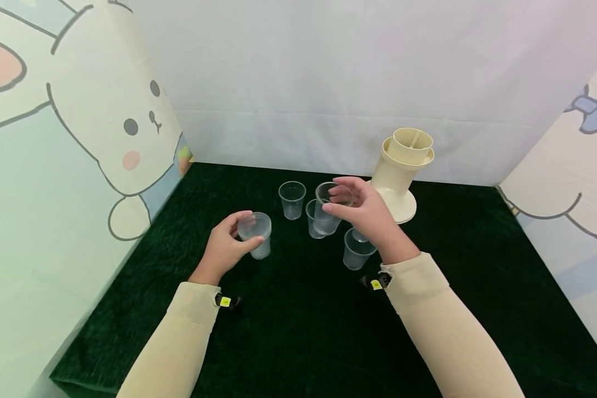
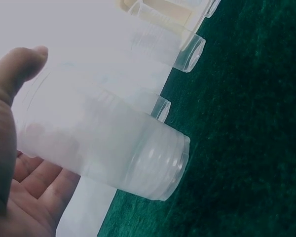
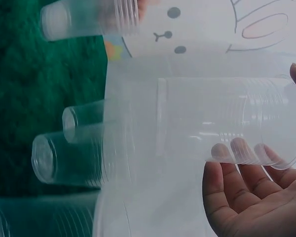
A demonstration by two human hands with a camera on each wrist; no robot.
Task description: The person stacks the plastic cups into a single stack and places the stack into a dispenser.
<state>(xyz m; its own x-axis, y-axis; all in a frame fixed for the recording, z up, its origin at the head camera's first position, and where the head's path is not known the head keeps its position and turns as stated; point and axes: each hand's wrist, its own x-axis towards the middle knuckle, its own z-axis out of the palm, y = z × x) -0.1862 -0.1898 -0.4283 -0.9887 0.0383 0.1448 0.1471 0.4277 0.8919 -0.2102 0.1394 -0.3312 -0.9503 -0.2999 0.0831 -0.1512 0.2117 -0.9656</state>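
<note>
My left hand [image 1: 225, 247] grips a nested stack of clear plastic cups [image 1: 261, 250], thumb on the near side and fingers round the back. In the left wrist view the stack [image 2: 138, 153] shows several closely spaced rims or bases. My right hand [image 1: 365, 213] holds a clear plastic cup [image 1: 325, 220] between thumb and fingers, raised over the table. Through its wall the fingers show in the right wrist view, where the cup [image 3: 222, 113] lies sideways. Another clear cup [image 1: 315, 230] stands just behind and below it, partly covered.
One clear cup [image 1: 292, 202] stands upright between the hands, farther back. Another cup [image 1: 355, 255] is under my right wrist, partly hidden. A cream plastic stand [image 1: 397, 174] with a round base rises behind my right hand. Dark green cloth [image 1: 288, 331] covers the table; a white curtain [image 1: 288, 83] hangs behind.
</note>
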